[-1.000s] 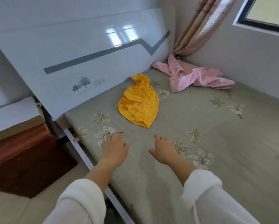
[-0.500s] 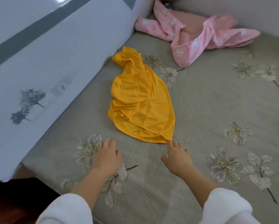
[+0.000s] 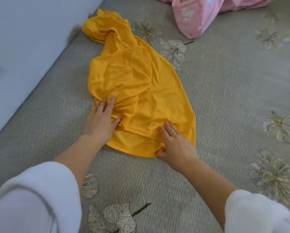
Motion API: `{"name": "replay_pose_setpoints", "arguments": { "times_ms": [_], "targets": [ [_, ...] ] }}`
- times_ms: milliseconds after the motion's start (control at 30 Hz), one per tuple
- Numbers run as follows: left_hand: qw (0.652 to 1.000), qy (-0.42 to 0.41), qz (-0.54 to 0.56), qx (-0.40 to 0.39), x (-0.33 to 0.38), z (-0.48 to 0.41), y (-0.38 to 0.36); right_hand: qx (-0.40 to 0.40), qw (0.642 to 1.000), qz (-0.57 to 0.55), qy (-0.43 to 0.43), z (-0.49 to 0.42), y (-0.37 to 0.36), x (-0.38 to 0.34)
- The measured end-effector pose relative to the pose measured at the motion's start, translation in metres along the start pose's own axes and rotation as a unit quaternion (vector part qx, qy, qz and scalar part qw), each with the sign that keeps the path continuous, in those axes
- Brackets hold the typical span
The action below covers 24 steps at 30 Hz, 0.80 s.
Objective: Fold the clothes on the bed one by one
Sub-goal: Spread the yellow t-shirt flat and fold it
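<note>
Pressing on the near end of a yellow shirt with both hands: lightly with the left hand, laid flat, its fingers straight and close together on the rumpled left margin, thumb splayed, clasping nothing; more firmly with the right hand, its fingers spread over the cloth and its thumb hooked against the hem, pinching a small bunch of fabric there. Lying unfolded and creased on the bed, with the two wrists at its near end and the headboard beyond its far one. Running lengthwise from lower right to upper left, away from the camera and slanting toward the headboard. Broad and rounded at the hem end by the hands, tapering to a crumpled knot at the far tip, near the headboard's foot. Underneath, a grey woven cover printed with pale flowers and leaves. To the left, the plain white headboard, rising along the bed's edge. At the top right, apart from the shirt, part of a pink garment, cut off by the frame. In the foreground, white sleeves pushed back from both forearms.
</note>
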<state>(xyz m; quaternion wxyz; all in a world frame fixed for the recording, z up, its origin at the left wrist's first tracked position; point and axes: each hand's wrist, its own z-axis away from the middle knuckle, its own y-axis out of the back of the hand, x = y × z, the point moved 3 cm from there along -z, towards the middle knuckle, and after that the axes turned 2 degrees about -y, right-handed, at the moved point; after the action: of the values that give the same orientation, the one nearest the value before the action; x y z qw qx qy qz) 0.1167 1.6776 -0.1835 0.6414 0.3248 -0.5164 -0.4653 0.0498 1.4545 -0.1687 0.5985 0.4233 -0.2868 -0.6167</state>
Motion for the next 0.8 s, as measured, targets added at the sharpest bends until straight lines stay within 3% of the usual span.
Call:
{"name": "replay_pose_setpoints", "arguments": {
  "times_ms": [133, 233, 367, 467, 567, 667, 800],
  "targets": [
    [0.996, -0.015, 0.003, 0.085, 0.004, 0.000, 0.001, 0.037, 0.998, 0.047, -0.004, -0.004, 0.006, -0.001],
    [0.998, -0.021, -0.035, 0.043, 0.007, 0.011, 0.006, 0.047, 0.996, 0.075, 0.012, -0.001, 0.019, 0.007],
    [0.998, -0.045, -0.048, 0.021, 0.008, 0.064, 0.008, -0.009, 0.988, 0.148, 0.048, 0.042, 0.013, 0.039],
    [0.992, -0.121, -0.040, 0.012, 0.015, 0.108, 0.013, -0.054, 0.979, 0.193, 0.028, 0.090, 0.004, 0.089],
    [0.974, -0.199, -0.001, -0.112, 0.038, 0.145, 0.008, -0.087, 0.966, 0.241, -0.023, 0.141, 0.009, 0.141],
    [0.967, -0.138, 0.032, -0.214, 0.080, 0.176, -0.003, -0.114, 0.949, 0.282, -0.080, 0.186, 0.010, 0.178],
    [0.901, -0.171, 0.034, -0.397, 0.160, 0.228, -0.046, -0.221, 0.919, 0.280, -0.166, 0.236, -0.005, 0.213]
  ]
}}
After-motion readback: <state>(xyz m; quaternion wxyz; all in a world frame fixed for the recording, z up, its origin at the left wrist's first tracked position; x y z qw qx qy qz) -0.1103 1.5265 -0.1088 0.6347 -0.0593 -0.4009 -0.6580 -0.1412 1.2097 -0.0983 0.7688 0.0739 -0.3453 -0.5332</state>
